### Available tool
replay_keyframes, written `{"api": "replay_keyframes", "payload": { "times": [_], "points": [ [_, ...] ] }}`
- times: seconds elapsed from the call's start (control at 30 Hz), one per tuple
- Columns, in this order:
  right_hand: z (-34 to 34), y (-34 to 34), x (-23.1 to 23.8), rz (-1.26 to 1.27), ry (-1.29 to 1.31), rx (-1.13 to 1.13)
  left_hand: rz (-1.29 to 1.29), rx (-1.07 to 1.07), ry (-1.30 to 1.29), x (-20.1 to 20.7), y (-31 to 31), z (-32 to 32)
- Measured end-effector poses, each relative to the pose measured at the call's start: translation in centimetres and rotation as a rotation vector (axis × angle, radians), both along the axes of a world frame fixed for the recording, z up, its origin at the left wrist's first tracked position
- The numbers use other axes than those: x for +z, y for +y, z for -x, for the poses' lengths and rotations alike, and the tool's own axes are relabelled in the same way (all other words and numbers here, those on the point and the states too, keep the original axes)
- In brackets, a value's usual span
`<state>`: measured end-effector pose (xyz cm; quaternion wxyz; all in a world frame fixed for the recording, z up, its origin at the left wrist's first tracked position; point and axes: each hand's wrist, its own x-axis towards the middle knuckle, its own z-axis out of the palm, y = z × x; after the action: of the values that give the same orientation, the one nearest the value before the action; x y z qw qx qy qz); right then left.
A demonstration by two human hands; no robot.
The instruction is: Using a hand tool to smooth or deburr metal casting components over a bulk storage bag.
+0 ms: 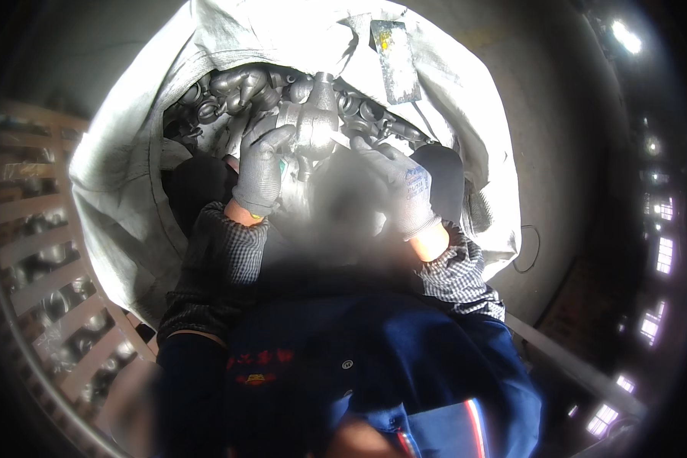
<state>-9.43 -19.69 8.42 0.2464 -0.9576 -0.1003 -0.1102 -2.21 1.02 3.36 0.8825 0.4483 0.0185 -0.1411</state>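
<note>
Flanking one grey fitting point(317, 126) — two gloved hands point(261, 174) point(404, 183), one sack point(126, 145)

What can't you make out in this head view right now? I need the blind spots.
All in the head view:
- Area between the left hand and right hand, toward the body: lost in a grey blur.
- Grey fitting: its far side is turned away.
- Pale strip near the right fingertips: too small and glaring to identify.
- Lower parts in the white bag: covered by those above.
- Dark blue jacket: cut off by the lower edge.
</note>
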Motion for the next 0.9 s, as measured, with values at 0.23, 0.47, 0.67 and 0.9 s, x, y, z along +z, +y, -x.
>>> {"api": "replay_keyframes", "payload": {
  "times": [0.23,0.47,0.67,0.9],
  "points": [
    [-0.1,-0.3,-0.1,-0.034,0.022,-0.028,-0.011,0.007,0.003,1.0,-0.2,0.1],
    [0.3,0.0,0.7,-0.042,0.064,-0.007,-0.127,0.026,-0.091,1.2,-0.3,0.2],
    [-0.1,-0.3,0.1,-0.090,0.040,-0.004,-0.050,0.033,0.014,1.3,-0.6,0.2],
    [-0.1,-0.6,-0.3,-0.236,0.071,-0.005,-0.183,0.040,-0.090,2.2,-0.7,0.5]
  ]
}}
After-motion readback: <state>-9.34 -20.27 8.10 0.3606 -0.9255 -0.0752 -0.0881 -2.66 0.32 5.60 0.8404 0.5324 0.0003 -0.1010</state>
